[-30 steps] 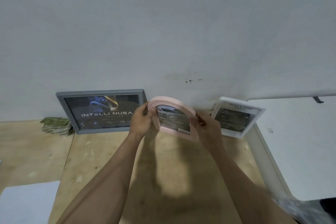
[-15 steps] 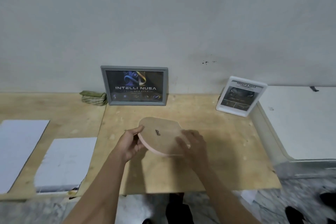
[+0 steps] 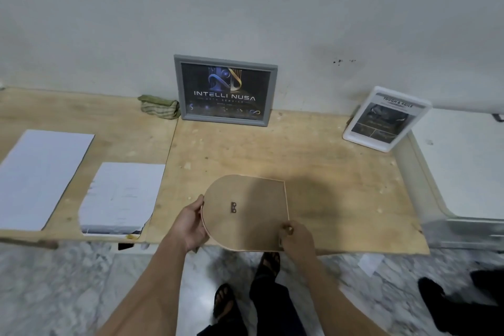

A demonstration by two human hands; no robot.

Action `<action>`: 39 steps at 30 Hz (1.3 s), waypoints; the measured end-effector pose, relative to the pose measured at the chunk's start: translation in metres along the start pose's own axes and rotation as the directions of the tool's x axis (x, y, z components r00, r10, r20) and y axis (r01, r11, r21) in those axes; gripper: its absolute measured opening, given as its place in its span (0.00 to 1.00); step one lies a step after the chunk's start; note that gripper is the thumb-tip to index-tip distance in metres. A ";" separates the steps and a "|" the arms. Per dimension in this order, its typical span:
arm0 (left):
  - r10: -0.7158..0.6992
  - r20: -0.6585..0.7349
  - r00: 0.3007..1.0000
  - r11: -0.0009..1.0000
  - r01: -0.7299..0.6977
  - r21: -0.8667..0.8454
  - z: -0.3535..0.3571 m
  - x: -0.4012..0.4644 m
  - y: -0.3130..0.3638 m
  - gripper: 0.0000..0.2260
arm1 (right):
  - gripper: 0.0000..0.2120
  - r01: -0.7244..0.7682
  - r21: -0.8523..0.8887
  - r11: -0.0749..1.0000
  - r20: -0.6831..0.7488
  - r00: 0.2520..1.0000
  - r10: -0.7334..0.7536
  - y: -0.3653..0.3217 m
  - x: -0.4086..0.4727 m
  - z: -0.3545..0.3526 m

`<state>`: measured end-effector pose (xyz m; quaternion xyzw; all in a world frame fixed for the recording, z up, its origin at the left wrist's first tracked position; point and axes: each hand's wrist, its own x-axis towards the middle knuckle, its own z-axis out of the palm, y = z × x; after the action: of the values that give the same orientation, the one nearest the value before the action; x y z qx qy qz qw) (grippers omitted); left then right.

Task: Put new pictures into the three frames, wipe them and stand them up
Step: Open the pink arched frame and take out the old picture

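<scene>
Since a second ago the arched frame point(image 3: 246, 213) has come away from the wall and now lies face down at lower centre, its brown backing and small hanger up, at the near edge of the desk point(image 3: 327, 172). My left hand point(image 3: 191, 226) grips the rounded end, and my right hand point(image 3: 296, 236) pinches the lower right corner, maybe at a tab, though I cannot tell. At upper centre the grey frame point(image 3: 225, 90) stands against the wall, a green cloth point(image 3: 159, 106) just beside it; the white frame point(image 3: 386, 117) stands at upper right. Two paper sheets point(image 3: 122, 196) lie at left. I judge the backing must come off next for the picture swap.
</scene>
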<state>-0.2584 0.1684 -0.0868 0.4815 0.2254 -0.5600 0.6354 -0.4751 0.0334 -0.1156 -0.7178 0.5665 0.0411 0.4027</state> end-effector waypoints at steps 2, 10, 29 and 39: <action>0.012 -0.009 1.000 1.000 -0.012 0.009 0.003 0.003 0.001 0.20 | 0.13 -0.004 -0.003 1.000 0.005 1.000 0.004 0.001 0.001 0.004; 0.373 -0.180 0.910 0.895 -0.302 0.328 0.006 0.010 0.003 0.08 | 0.22 0.070 0.000 0.998 -0.005 0.998 -0.070 0.003 -0.005 0.011; 0.610 -0.221 0.761 0.494 -0.147 0.857 0.016 0.016 -0.002 0.06 | 0.23 0.110 -0.049 0.993 -0.074 0.991 -0.113 0.009 -0.009 0.022; 0.382 -0.267 0.885 0.812 -0.183 0.555 -0.023 0.034 0.025 0.03 | 0.22 0.112 -0.016 0.994 -0.050 0.992 -0.112 0.010 -0.014 0.016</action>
<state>-0.2198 0.1695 -0.1156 0.7575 0.1066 -0.3971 0.5072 -0.4824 0.0535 -0.1244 -0.7519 0.5352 0.0037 0.3851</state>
